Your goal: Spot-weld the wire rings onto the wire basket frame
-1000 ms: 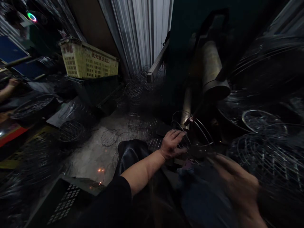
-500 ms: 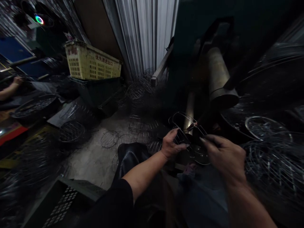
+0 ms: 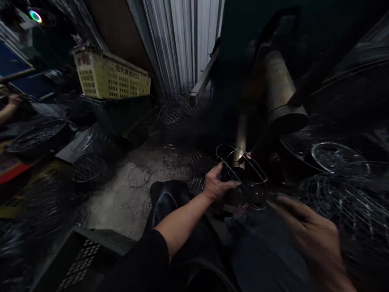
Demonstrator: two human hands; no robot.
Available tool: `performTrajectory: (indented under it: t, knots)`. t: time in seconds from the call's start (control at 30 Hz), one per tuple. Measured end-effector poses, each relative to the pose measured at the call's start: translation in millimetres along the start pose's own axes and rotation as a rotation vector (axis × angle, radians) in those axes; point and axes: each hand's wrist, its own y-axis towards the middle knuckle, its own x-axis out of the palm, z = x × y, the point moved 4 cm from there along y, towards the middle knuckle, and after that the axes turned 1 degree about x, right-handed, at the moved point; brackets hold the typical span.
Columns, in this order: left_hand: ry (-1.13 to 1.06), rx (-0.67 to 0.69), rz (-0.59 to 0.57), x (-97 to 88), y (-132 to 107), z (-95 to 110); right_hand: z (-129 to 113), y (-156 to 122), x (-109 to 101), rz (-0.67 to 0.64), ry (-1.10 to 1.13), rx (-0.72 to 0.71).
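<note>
Wire frame (image 3: 243,168) held at the welder's tip, just beyond the left hand (image 3: 217,185).
The left hand grips its near-left rim; the blurred right hand (image 3: 306,235) hangs nearer and right, fingers loose, apparently grasping nothing.

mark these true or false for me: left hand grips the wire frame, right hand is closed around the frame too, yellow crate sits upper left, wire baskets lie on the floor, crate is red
1. The left hand grips the wire frame: true.
2. The right hand is closed around the frame too: false, it is blurred, with fingers extended beside the frame.
3. A yellow crate sits upper left: true.
4. Wire baskets lie on the floor: true.
5. The crate is red: false, it is yellow.
</note>
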Motion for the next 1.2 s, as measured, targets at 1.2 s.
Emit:
performTrajectory:
  t: [1.2]
  knots:
    - [-0.423,-0.399,0.081,12.8,-1,5,-2,34,-13,-0.128,0.068,0.36]
